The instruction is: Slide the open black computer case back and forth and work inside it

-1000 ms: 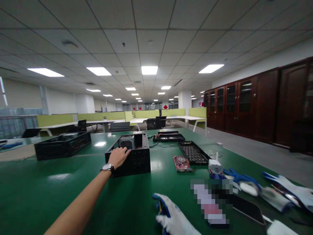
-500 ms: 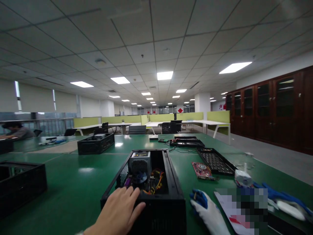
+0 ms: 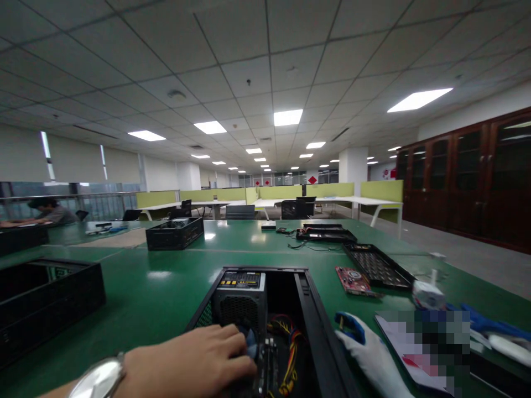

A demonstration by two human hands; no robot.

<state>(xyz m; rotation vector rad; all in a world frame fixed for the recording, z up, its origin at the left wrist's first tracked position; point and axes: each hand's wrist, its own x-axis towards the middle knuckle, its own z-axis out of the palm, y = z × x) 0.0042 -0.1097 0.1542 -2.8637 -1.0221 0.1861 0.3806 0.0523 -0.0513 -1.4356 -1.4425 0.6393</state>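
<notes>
A black computer case [image 3: 332,331], its top uncovered, stands close in front of me. My left hand [image 3: 215,354], bare and with a watch on the wrist, reaches over its near left part. The fingers are bent down and close together, gripping the case; their tips are partly hidden. Just beyond them is a grey power supply [image 3: 240,304], and a bluish part shows by the fingertips. Red, yellow and black cables [image 3: 292,354] run beside them. My right hand does not show. A white glove [image 3: 369,356] with blue finger parts lies right of the case; I make out no hand in it.
A red circuit board [image 3: 352,280] and a black panel [image 3: 379,265] lie to the right. Other black cases stand at the left [image 3: 50,307] and further back [image 3: 175,235]. A flat object [image 3: 398,342], partly blurred, lies beside the glove. Another person [image 3: 58,213] sits far left.
The case has come nearer to me along the table. My left hand has moved with it, turned more sideways, and its fingers are more bent. The view has shifted slightly.
</notes>
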